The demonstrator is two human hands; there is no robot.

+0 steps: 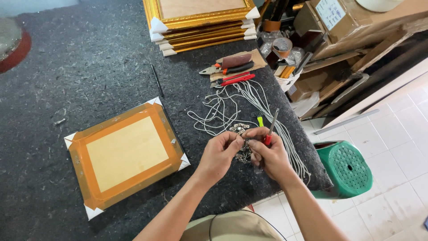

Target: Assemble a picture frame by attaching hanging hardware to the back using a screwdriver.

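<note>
My left hand (219, 154) and my right hand (269, 151) meet above a small pile of metal hanger fittings (240, 129) on the dark felt table (89, 67). My right hand holds a red-handled screwdriver (269, 129), its shaft pointing up and away, while its fingertips pinch a small metal fitting together with my left fingertips. A picture frame (125, 154) lies face down to the left of my hands, with a wooden back, brown tape and white corner guards. White cords (249, 105) lie loose just beyond my hands.
A stack of gold frames (203, 24) stands at the table's far edge. Pliers and red-handled tools (232, 73) rest on cardboard near them. A green plastic stool (345, 169) stands on the tiled floor to the right. Boxes and tape rolls (281, 44) crowd the shelves beyond.
</note>
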